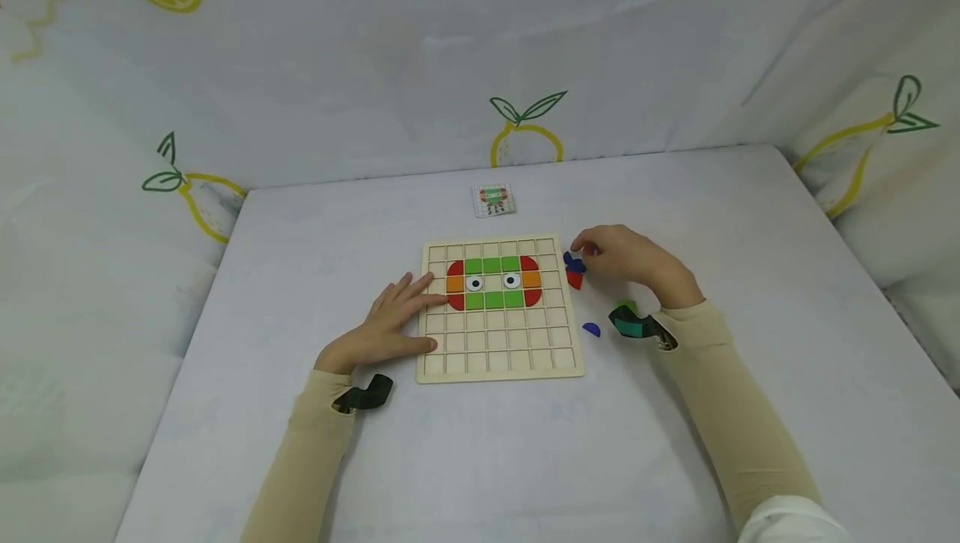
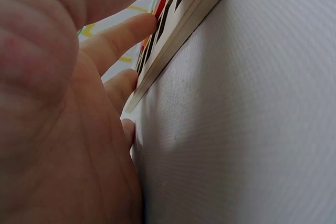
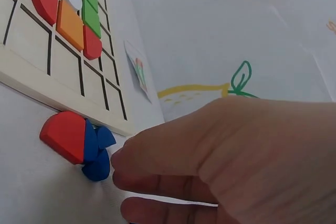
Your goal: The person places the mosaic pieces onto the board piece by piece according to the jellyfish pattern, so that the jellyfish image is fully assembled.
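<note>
A wooden grid board lies on the white table. On it, green squares, red quarter-rounds, orange squares and two white eye pieces form a face-like ring. My left hand rests spread along the board's left edge, fingertips and thumb on its rim. Off the right edge lie a red piece and several small blue pieces bunched against it. My right hand hovers over this bunch, fingers loosely bent, thumb and fingertips right beside the blue pieces with nothing seen between them.
A small pattern card lies behind the board. One blue half-round sits right of the board, and a green piece is partly covered by the right wrist strap. A lemon-print cloth hangs behind.
</note>
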Available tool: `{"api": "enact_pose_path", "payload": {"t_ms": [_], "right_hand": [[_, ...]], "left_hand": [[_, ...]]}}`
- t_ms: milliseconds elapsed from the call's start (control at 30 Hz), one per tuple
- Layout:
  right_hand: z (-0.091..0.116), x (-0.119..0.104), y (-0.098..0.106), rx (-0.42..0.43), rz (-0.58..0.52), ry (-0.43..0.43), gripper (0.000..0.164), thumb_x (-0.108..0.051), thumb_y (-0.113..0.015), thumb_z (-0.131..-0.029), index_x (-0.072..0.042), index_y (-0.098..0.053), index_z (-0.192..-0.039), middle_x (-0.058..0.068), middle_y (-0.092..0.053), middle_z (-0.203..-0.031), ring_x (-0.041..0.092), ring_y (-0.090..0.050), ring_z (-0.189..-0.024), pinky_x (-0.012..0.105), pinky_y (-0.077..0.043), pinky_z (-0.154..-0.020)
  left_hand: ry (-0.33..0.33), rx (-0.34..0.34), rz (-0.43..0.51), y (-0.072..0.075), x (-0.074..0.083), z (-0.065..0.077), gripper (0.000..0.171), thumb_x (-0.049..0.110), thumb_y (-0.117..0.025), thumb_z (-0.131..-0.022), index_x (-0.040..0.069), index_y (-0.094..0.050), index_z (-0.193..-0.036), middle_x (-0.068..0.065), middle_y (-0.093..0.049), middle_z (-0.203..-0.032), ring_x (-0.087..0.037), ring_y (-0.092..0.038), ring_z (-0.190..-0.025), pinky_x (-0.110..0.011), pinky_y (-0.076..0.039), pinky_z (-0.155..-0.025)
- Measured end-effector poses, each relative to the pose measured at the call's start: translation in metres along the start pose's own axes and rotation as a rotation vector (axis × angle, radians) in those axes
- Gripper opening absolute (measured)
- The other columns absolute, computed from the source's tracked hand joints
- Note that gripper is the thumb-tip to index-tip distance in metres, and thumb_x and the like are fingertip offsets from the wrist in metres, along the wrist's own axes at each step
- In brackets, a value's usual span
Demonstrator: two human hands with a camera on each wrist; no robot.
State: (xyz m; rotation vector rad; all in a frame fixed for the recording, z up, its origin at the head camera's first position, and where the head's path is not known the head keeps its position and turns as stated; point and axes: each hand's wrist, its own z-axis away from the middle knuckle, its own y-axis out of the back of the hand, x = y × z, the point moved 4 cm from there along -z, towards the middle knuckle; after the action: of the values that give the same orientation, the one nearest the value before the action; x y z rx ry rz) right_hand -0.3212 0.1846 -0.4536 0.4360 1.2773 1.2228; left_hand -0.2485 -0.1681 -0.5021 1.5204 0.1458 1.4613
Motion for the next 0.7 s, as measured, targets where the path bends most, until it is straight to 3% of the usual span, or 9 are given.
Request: {"api": "enact_pose_path", "payload": {"t_ms": [300, 467, 600, 700], "right_hand": [[0.010, 0.001, 0.000, -0.084, 0.033, -0.075, 0.034, -0.013, -0.057, -0.096, -0.004, -0.061, -0.128, 0.015, -0.064, -0.115, 0.029, -0.056, -0.101, 0.045, -0.052, -0.089], [0.026, 0.012, 0.002, -0.191, 0.036, -0.209, 0.030, -0.021, -0.068, -0.090, -0.005, -0.058, -0.114, 0.012, -0.061, -0.107, 0.028, -0.057, -0.096, 0.037, -0.053, -0.076], [0.036, 0.020, 0.000, -0.270, 0.025, -0.334, 0.043, -0.036, -0.076, -0.086, -0.006, -0.055, -0.110, 0.010, -0.058, -0.099, 0.028, -0.058, -0.091, 0.033, -0.055, -0.069], [0.038, 0.022, -0.003, -0.302, 0.004, -0.356, 0.049, -0.038, -0.077, -0.085, -0.005, -0.053, -0.112, 0.010, -0.057, -0.096, 0.026, -0.059, -0.087, 0.032, -0.056, -0.067]], "left_hand": [[-0.001, 0.002, 0.018, 0.000, -0.001, 0.001, 0.067, 0.029, -0.075, -0.088, 0.024, -0.049, -0.149, -0.003, -0.011, -0.173, -0.031, 0.008, -0.160, -0.057, 0.008, -0.127], [-0.001, 0.005, 0.012, 0.000, -0.001, 0.001, 0.067, 0.028, -0.075, -0.088, 0.023, -0.050, -0.149, -0.003, -0.011, -0.173, -0.032, 0.008, -0.160, -0.057, 0.008, -0.127], [-0.001, 0.006, 0.013, 0.001, -0.001, 0.001, 0.067, 0.029, -0.075, -0.088, 0.023, -0.049, -0.149, -0.003, -0.011, -0.173, -0.031, 0.008, -0.160, -0.057, 0.008, -0.127], [0.001, 0.004, 0.010, 0.000, -0.002, 0.000, 0.067, 0.029, -0.075, -0.088, 0.024, -0.049, -0.149, -0.002, -0.011, -0.173, -0.030, 0.008, -0.160, -0.056, 0.008, -0.127]]}}
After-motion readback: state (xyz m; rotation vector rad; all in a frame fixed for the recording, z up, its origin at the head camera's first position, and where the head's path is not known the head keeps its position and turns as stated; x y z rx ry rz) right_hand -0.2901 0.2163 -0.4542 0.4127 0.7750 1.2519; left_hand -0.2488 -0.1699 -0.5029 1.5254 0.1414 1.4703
